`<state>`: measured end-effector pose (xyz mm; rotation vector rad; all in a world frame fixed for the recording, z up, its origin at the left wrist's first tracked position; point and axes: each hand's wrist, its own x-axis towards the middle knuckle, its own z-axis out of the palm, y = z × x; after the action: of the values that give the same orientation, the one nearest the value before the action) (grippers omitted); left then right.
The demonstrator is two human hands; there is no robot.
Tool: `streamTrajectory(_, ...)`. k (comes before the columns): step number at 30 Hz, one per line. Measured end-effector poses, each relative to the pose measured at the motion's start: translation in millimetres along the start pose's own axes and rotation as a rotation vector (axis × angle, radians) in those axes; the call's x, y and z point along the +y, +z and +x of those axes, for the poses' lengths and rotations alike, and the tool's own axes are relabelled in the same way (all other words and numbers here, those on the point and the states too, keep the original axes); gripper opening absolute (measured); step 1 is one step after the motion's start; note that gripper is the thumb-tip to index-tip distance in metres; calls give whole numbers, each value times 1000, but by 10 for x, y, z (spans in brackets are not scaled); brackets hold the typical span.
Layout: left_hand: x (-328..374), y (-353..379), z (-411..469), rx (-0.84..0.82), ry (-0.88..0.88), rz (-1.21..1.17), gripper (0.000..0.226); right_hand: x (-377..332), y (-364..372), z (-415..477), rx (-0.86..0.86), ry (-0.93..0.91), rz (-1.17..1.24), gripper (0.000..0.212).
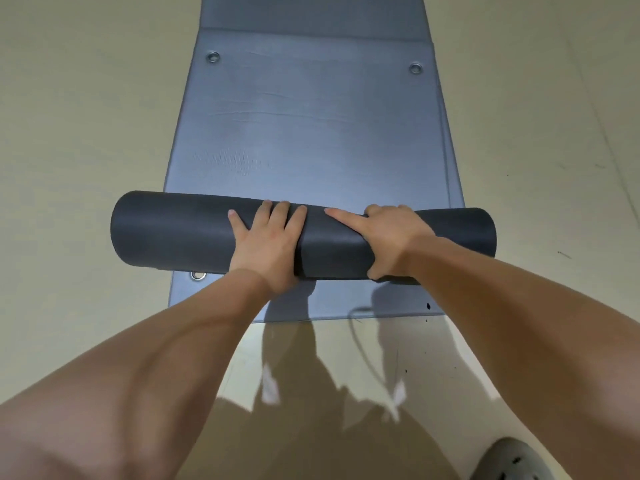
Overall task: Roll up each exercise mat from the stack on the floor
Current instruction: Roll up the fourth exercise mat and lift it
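A dark grey roll of exercise mat [173, 233] lies crosswise on the stack of flat blue-grey mats [311, 133] on the floor. Both my hands press on top of the roll near its middle. My left hand [266, 240] lies flat with fingers spread over the roll. My right hand [391, 237] grips the roll with the thumb underneath and the index finger pointing left. The unrolled part of the mat stretches away from me, with two metal eyelets [213, 57] near its far end. A further mat [311, 12] shows beyond that end.
Pale beige floor [86, 116] surrounds the stack on both sides. Another eyelet [198, 275] shows on the lower mat just under the roll's near side. A grey shoe [512, 460] is at the bottom right, and a thin loop of cord [356, 327] lies by the stack's near edge.
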<state>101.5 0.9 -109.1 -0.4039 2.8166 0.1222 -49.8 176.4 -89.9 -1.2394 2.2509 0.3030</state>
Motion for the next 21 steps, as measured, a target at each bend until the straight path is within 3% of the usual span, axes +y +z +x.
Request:
streamTrajectory(8,196,65,-598,-61,97,214,103,-143,265,-553,-76,-36,88,115)
streamTrajectory(14,479,75,-636,-143,135,219,106,38,243,-723,-166,-46,120,127)
streamTrajectory(17,405,-68,-443,-185,159,178,100,-37,297,-721,-107,-16,56,141)
streamTrajectory(21,348,-463,12,-429,95,32,82,-264,468,-793,136,46,-57,150)
